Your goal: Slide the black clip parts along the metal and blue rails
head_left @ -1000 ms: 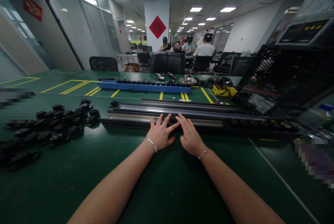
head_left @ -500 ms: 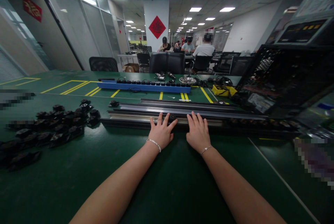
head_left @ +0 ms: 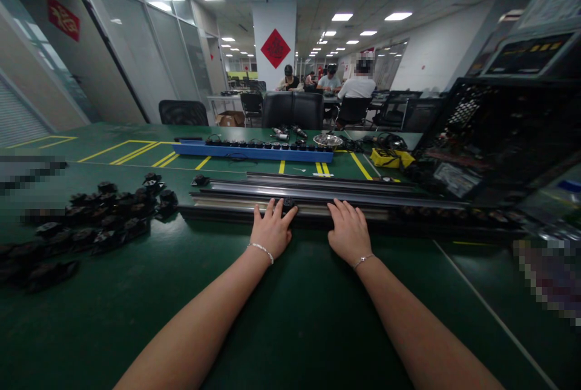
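Long dark rails (head_left: 218, 213) lie side by side across the green table, with a metallic strip along the front one. My left hand (head_left: 271, 231) rests on the front rail, fingers spread and thumb side down. Right at its fingertips sits a small black part (head_left: 288, 203) in the channel, partly hidden by the index finger. Farther right, my right hand (head_left: 349, 231) lies on the same rail with its fingers stretched out. Several small black parts (head_left: 449, 213) line the rail's right end. One more black part (head_left: 200, 180) sits by the rails' left end.
A pile of black parts (head_left: 109, 214) covers the left of the table. Behind the rails stands a blue tray (head_left: 254, 153) of black parts, with a metal dish (head_left: 327, 140) and a yellow box (head_left: 389, 158) nearby. An open computer case (head_left: 494, 135) stands at right. Several people sit far behind.
My left hand has slid left along the rail, and the small black part has shifted left with it. My right hand has moved slightly right. The view has turned slightly.
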The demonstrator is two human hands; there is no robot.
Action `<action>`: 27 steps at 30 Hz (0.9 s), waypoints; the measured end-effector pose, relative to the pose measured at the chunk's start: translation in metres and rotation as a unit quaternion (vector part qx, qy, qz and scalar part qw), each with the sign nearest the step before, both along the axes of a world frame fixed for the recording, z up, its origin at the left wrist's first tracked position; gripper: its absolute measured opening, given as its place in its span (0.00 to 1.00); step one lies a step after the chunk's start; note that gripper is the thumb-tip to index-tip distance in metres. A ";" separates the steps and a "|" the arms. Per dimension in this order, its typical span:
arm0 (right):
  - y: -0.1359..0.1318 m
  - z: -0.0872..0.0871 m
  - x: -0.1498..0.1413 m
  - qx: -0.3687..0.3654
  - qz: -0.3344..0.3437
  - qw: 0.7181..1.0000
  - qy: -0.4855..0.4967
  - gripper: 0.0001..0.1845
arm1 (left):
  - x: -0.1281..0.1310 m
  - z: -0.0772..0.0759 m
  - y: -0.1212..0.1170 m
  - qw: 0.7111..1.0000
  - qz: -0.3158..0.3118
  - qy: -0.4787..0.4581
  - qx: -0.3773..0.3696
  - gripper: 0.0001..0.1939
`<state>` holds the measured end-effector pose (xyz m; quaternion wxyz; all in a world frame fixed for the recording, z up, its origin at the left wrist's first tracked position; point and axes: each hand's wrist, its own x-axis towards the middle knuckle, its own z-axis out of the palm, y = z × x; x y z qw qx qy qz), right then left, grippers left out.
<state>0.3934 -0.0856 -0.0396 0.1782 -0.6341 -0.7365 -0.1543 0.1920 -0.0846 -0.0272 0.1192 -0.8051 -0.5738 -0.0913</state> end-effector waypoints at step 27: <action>-0.001 0.002 0.002 -0.009 0.017 1.000 0.015 0.24 | -0.027 0.009 0.003 1.000 0.006 -0.001 -0.006 0.27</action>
